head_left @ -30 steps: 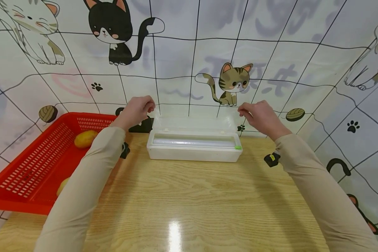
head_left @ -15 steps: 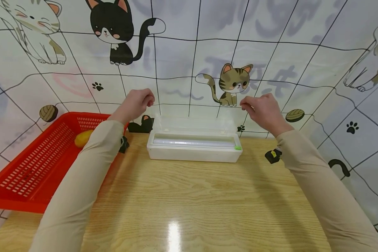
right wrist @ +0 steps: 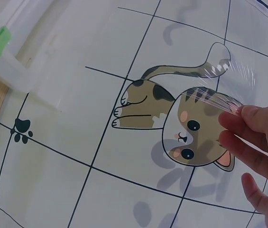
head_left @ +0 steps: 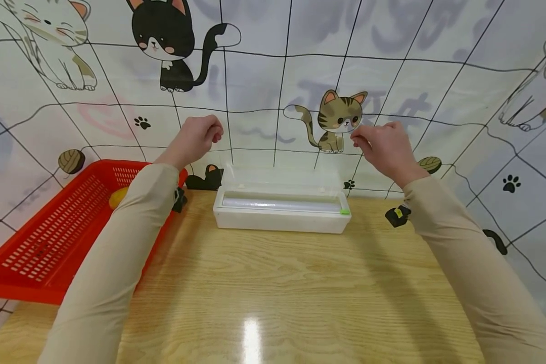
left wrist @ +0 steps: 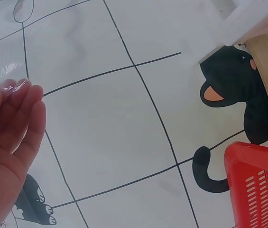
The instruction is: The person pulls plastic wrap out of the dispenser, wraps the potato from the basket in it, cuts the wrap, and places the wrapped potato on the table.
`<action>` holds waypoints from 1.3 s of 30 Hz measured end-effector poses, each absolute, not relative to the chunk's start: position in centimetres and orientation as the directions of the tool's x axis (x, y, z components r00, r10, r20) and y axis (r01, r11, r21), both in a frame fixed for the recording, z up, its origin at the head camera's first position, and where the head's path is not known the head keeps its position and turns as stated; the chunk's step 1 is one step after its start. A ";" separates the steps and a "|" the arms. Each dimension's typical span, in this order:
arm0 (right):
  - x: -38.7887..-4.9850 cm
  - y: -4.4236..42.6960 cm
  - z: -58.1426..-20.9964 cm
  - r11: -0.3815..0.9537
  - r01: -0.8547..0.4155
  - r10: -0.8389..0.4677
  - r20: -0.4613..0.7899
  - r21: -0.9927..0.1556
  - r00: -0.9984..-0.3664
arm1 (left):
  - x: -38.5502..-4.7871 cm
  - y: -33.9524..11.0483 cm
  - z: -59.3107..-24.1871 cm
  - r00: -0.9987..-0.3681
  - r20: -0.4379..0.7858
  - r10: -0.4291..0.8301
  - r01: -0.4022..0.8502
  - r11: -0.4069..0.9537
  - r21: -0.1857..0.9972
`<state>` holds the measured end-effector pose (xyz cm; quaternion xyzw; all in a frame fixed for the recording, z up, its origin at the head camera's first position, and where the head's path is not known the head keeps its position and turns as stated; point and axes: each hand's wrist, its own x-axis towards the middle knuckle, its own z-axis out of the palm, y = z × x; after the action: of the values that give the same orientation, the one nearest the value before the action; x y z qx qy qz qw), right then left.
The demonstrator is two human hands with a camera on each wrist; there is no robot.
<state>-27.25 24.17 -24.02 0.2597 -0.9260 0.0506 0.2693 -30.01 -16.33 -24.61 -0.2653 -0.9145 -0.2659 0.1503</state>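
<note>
My left hand (head_left: 196, 139) is raised behind and to the left of a white cling film box (head_left: 282, 222). Between its thumb and fingers it pinches thin clear cling film (left wrist: 17, 87). My right hand (head_left: 385, 150), up on the right, pinches another part of the film (right wrist: 221, 101) between thumb and forefinger; its other fingers are loosely bent. Stretched creases show by both grips, but the sheet between the hands is almost invisible. The box stands on the table with its clear lid (head_left: 282, 177) tipped back. A roll (head_left: 282, 205) lies inside it.
At the left stands a red perforated basket (head_left: 41, 290), partly hidden by my left sleeve. One yellow oval item (head_left: 117, 197) shows in it. A green slider (head_left: 345, 212) sits on the box's right end. A cat-printed sheet (head_left: 264, 81) covers the wall behind the wooden table (head_left: 300, 293).
Both hands have risen, the right one also drifting slightly right, still pinching the film. My left sleeve now covers more of the basket's contents. The box has stayed put.
</note>
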 end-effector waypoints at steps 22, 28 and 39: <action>-27.0 24.0 -20.8 0.881 -0.471 -0.406 0.590 0.049 -0.698 | -30.1 -15.8 -21.3 -0.813 0.446 0.373 0.552 0.738 0.389; -27.0 24.0 -20.4 0.886 -0.462 -0.390 0.591 0.032 -0.707 | -30.2 -15.8 -20.8 -0.825 0.428 0.368 0.539 0.738 0.406; -27.0 23.7 -19.0 0.897 -0.441 -0.352 0.626 0.015 -0.695 | -30.2 -15.6 -19.3 -0.807 0.479 0.346 0.549 0.739 0.391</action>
<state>-27.00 23.66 -19.05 0.2160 -0.9182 0.0681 0.3251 -30.15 -15.59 -19.31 -0.2450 -0.9127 -0.2656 0.1910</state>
